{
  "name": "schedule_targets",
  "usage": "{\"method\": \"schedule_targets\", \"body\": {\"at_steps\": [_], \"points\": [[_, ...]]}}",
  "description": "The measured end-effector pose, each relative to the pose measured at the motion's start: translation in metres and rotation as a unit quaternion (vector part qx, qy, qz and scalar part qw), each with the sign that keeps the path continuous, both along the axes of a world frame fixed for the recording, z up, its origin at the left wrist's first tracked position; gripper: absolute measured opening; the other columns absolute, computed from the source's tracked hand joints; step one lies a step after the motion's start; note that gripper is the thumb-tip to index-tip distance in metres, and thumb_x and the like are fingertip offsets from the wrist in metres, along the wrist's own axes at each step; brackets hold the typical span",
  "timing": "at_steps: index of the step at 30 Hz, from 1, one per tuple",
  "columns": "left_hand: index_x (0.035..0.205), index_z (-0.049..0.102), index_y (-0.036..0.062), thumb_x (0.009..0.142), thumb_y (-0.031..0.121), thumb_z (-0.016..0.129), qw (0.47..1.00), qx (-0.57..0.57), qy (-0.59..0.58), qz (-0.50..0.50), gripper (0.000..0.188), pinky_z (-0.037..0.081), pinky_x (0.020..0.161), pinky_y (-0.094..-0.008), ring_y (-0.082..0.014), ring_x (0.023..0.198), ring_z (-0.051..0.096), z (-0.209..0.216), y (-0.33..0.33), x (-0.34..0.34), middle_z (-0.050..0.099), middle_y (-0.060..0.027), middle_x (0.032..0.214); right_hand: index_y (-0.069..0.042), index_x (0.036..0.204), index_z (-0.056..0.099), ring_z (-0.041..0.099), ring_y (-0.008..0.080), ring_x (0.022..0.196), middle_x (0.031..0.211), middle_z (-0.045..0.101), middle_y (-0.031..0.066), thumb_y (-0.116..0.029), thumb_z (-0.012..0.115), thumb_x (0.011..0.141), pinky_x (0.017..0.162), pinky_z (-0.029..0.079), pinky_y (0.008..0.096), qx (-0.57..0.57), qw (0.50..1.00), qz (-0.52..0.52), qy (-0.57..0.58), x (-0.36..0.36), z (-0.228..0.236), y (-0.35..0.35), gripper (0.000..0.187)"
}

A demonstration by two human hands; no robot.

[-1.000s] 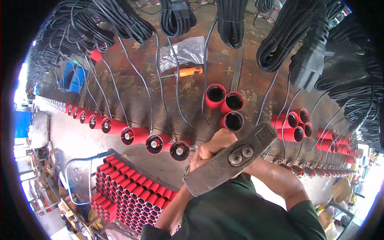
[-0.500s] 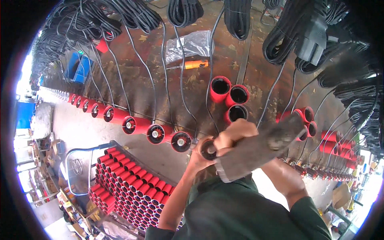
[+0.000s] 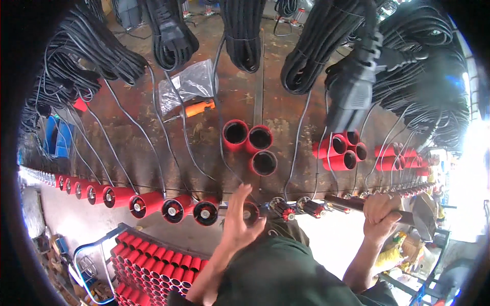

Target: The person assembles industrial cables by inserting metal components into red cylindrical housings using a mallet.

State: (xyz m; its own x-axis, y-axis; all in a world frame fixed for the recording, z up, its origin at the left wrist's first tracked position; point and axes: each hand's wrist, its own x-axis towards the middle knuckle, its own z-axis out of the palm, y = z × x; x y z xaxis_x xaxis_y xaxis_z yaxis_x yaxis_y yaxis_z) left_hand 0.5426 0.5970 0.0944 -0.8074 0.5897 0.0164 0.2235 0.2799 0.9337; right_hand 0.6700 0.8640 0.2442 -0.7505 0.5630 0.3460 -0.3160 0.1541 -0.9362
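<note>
My left hand [image 3: 239, 222] is at the table's front edge, beside a red tube [image 3: 250, 213] with a dark open end. Its thumb and fingers are spread apart around that end, and nothing appears gripped. Farther right, my right hand [image 3: 380, 214] is wrapped round the handle of a hammer [image 3: 424, 217], whose broad grey head is at the far right. Left of my left hand, a row of red tubes with metal centres [image 3: 205, 211] lies along the edge. Between my hands sit bare motor cores [image 3: 282, 208], partly under the handle.
Three red tubes [image 3: 264, 163] stand on the brown table [image 3: 275, 122], and more lie in a stack [image 3: 340, 159] to the right. Bundled black cables [image 3: 242, 35] hang overhead. An orange screwdriver [image 3: 200, 108] lies by a plastic bag [image 3: 189, 84]. Below left, a cart holds stacked red tubes [image 3: 153, 265].
My right hand has swung the hammer from over the tube out to the right. My left hand's fingers have spread from around the tube. The view has shifted to the right.
</note>
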Motion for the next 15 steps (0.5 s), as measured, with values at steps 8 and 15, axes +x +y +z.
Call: {"method": "schedule_targets", "body": {"at_steps": [8,15], "points": [[0.113,0.048,0.002,0.065,0.043,0.091,0.92,-0.342,0.139,0.13,0.076,0.058,0.079,-0.0481,-0.0382,0.107,0.061,-0.035,0.127,-0.06,0.053,-0.0183,0.113,-0.013,0.074,0.04,0.029,0.0094,0.047,0.058,0.034,-0.0024,-0.058,0.048,0.101,0.044,0.026,0.0274,-0.001,0.999,0.029,0.037,0.006,-0.005,0.024,0.054],[0.124,0.053,0.0071,0.062,0.024,0.085,0.967,-0.214,0.082,0.11,0.072,0.052,0.088,-0.0489,-0.0406,0.103,0.062,0.039,0.082,-0.051,0.056,-0.0183,0.113,-0.013,0.078,0.042,0.031,0.0094,0.049,0.06,0.034,-0.0037,-0.061,0.051,0.099,0.044,0.023,0.0274,0.001,0.999,0.033,0.019,0.014,-0.009,0.079,0.053]]}}
